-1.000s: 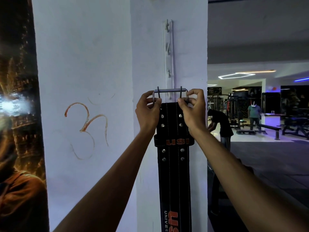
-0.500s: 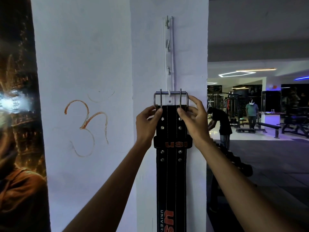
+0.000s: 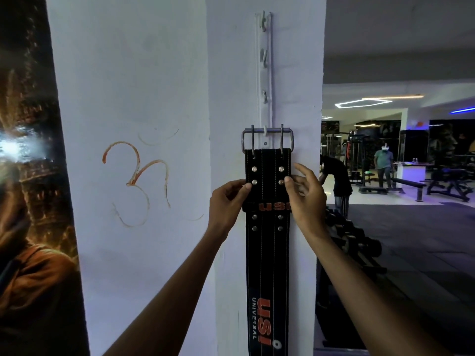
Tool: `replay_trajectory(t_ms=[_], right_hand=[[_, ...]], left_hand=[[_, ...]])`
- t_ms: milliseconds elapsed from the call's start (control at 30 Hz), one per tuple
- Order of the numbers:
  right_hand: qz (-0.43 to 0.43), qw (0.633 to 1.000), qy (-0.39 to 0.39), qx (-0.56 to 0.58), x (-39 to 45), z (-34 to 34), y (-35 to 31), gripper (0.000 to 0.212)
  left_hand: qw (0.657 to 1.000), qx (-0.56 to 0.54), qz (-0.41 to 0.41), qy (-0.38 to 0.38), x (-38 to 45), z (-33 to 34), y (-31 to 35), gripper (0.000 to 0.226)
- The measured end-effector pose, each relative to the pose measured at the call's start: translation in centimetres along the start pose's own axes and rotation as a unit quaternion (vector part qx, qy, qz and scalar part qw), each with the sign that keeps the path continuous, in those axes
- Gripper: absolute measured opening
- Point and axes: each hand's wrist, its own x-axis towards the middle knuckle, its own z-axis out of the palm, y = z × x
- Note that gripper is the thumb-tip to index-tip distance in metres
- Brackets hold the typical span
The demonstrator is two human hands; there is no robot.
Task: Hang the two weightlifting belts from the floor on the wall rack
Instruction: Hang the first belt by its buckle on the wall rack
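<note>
Far left: dark glossy poster (image 3: pixel 28 201) with a bright glare spot, set against the white pillar (image 3: pixel 144 73). On the pillar's left face, an orange hand-drawn symbol (image 3: pixel 136 181). Left hand (image 3: pixel 227 201): fingers curled, thumb tip pressed on the left edge of the black weightlifting belt (image 3: pixel 267 253) just beside the lower-left rivet of the upper group; looks like a light pinch on the belt edge, fingers behind the belt not visible. Belt hangs straight down the pillar's front face, flat against it, orange "USI" lettering on the keeper loop and again lower with "UNIVERSAL" in white; lower end runs out of view. Its steel double-prong buckle (image 3: pixel 267 140) sits over the lowest hook (image 3: pixel 265 131) of the white vertical wall rack (image 3: pixel 263 73); three hooks above it are bare. Right hand (image 3: pixel 305 194): thumb tip touching the belt's right edge by the rivets, remaining fingers spread and loose, not closed around anything. Second belt not in view. Right of the pillar: dumbbell rack (image 3: pixel 352 235) low down, gym floor beyond with benches, machines and two people at a distance, ceiling lights lit.
</note>
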Motion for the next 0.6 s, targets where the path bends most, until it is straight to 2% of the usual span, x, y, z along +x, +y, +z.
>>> replay_trajectory(t_ms=[133, 267, 433, 533, 600], right_hand=[[-0.085, 0.985, 0.033, -0.148, -4.6, -0.8, 0.5, 0.040], [-0.137, 0.962, 0.011, -0.237, -10.1, -2.2, 1.7, 0.046], [-0.129, 0.947, -0.068, -0.288, -19.5, -5.3, 3.5, 0.047], [-0.100, 0.939, -0.129, -0.302, -27.4, -7.2, 4.6, 0.047], [-0.070, 0.935, -0.180, -0.298, -33.7, -8.4, 5.4, 0.046]], left_hand=[[0.996, 0.067, 0.021, 0.055, -2.6, -0.7, -1.1, 0.031], [0.977, 0.194, 0.066, 0.061, -7.2, -1.5, -1.8, 0.042], [0.930, 0.358, 0.082, 0.009, -16.6, -3.3, -4.8, 0.046], [0.911, 0.410, 0.046, -0.009, -24.1, -5.2, -7.7, 0.046], [0.903, 0.428, -0.009, -0.018, -30.1, -6.6, -9.6, 0.045]])
